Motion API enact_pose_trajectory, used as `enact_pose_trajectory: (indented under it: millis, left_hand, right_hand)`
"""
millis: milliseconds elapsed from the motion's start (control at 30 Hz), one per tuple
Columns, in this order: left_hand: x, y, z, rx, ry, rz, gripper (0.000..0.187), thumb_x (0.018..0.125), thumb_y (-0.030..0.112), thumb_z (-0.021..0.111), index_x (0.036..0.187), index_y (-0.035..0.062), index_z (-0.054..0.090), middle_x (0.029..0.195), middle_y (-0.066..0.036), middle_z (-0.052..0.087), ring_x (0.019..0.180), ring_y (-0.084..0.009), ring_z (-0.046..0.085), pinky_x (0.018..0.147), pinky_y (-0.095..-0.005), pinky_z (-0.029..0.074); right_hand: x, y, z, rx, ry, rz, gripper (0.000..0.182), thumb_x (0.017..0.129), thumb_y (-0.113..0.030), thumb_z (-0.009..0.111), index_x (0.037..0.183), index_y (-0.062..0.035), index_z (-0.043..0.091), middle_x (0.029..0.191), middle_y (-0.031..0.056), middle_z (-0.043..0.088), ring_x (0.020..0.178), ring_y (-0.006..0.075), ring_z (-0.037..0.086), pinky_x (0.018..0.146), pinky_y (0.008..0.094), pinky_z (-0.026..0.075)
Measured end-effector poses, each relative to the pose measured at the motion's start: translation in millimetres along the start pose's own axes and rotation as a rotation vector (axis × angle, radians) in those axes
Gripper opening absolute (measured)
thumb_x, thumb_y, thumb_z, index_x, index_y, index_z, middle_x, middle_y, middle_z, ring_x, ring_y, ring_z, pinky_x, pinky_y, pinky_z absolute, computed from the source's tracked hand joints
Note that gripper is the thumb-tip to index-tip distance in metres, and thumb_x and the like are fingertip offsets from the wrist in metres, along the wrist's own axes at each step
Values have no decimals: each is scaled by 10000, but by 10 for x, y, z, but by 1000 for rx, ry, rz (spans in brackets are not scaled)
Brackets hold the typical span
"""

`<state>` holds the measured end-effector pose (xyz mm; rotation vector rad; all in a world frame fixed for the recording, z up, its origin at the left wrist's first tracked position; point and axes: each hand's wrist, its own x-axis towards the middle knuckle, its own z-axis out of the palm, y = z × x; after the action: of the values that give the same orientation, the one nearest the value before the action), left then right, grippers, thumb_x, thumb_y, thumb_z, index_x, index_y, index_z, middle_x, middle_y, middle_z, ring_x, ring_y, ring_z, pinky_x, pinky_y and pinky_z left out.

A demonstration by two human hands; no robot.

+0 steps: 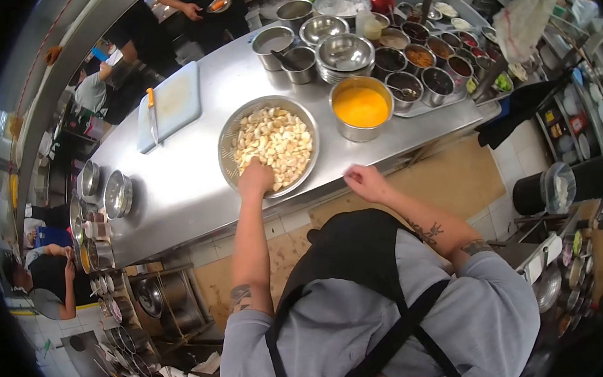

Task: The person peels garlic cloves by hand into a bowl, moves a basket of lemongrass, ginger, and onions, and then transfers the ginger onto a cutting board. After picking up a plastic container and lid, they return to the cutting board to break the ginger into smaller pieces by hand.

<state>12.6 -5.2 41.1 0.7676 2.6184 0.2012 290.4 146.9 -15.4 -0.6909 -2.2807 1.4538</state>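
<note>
Reaching into a colander of peeled, garlic-like cloves with the left hand

Nearest, below the colander [227,152], a black apron [349,248] over a grey shirt [361,311]. At the colander's near side, the left hand [257,176] in among pale cloves [280,144]; fingertips buried, so impossible to tell whether wide, narrow or closed on a clove. To the colander's right, just off the table edge and apart from the rim, the right hand [365,182], with fingers curled narrow and nothing visible between them. Under the colander, a stainless-steel worktable [194,176]. Just beside it on the right, a steel pot [362,133] of thick orange liquid [361,106]. Well to its left, nested steel bowls [118,194]. Beyond it on the left, an orange-handled knife [153,122] lying on a pale cutting board [181,99]. Beyond on the right, stacked metal bowls [345,54], then round condiment containers [420,55]. Farthest, past the table's far edge, a co-worker [206,15] with a small bowl [218,4] in hand.
</note>
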Motion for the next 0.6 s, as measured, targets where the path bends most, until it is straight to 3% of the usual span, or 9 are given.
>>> enact_pose_trajectory:
  millis: [33, 167, 233, 300, 367, 400, 467, 567, 600]
  left_hand:
    - [-36, 31, 7, 9, 27, -5, 436, 884, 303, 481, 1242, 58, 516, 1138, -237, 663, 1072, -382, 636, 919, -466, 486]
    - [-45, -13, 171, -191, 270, 33, 360, 874, 305, 558, 1124, 47, 573, 967, -221, 686, 921, -371, 668, 817, -453, 505]
    - [1, -66, 259, -328, 426, 105, 284, 884, 258, 589, 1066, 41, 590, 844, -168, 656, 774, -288, 639, 707, -401, 490]
    - [-102, 41, 345, -472, 532, 198, 212, 898, 208, 604, 1022, 35, 600, 752, -110, 611, 667, -205, 583, 620, -349, 455]
    - [-330, 256, 481, -615, 593, 307, 145, 916, 154, 602, 990, 30, 602, 692, -47, 552, 600, -123, 498, 556, -294, 402]
    - [-500, 437, 542, -654, 567, 327, 143, 959, 166, 585, 1003, 30, 601, 639, 26, 502, 574, -61, 424, 528, -248, 358]
    - [-670, 768, 835, -813, 469, 343, 149, 978, 170, 570, 980, 25, 606, 648, 39, 498, 584, -56, 426, 532, -246, 355]
    - [-787, 1286, 1015, -919, 457, 496, 179, 1000, 181, 552, 969, 15, 610, 657, 52, 493, 599, -50, 426, 543, -239, 355]
    - [-751, 1464, 968, -931, 473, 572, 190, 1007, 186, 546, 969, 11, 612, 660, 55, 491, 604, -48, 425, 548, -236, 356]
  right_hand:
    - [-191, 382, -69, -1, 2, 43, 182, 882, -162, 652, 938, 12, 651, 715, 95, 635, 629, 137, 580, 606, 306, 482]
    - [-1242, 2209, -407, -313, 65, 293, 213, 855, -170, 573, 882, 21, 664, 828, 191, 679, 754, 362, 658, 709, 438, 522]
    - [-1872, 3143, -583, -614, -207, 684, 220, 821, -175, 568, 845, 2, 696, 885, 227, 681, 841, 409, 657, 761, 458, 528]
    - [-2620, 3817, -671, -817, -235, 745, 242, 823, -208, 563, 813, -22, 718, 818, 198, 697, 787, 336, 695, 759, 429, 548]
    - [-2778, 3275, -1148, -658, -787, 924, 269, 863, -201, 582, 894, 36, 707, 865, 195, 713, 746, 293, 712, 741, 403, 568]
    - [-2868, 3053, -1265, -584, -637, 1003, 266, 865, -206, 564, 876, 11, 716, 799, 165, 707, 704, 270, 709, 708, 381, 571]
    - [-3052, 2811, -1383, -440, -340, 1138, 274, 871, -218, 529, 841, -38, 734, 666, 104, 695, 618, 224, 703, 643, 336, 577]
    - [-3127, 2912, -1467, -418, -464, 1098, 259, 873, -211, 560, 869, -8, 721, 691, 119, 695, 599, 236, 690, 606, 327, 574]
    - [-3139, 2948, -1464, -377, -389, 1114, 260, 873, -216, 570, 882, -1, 717, 711, 124, 697, 605, 233, 689, 609, 337, 573]
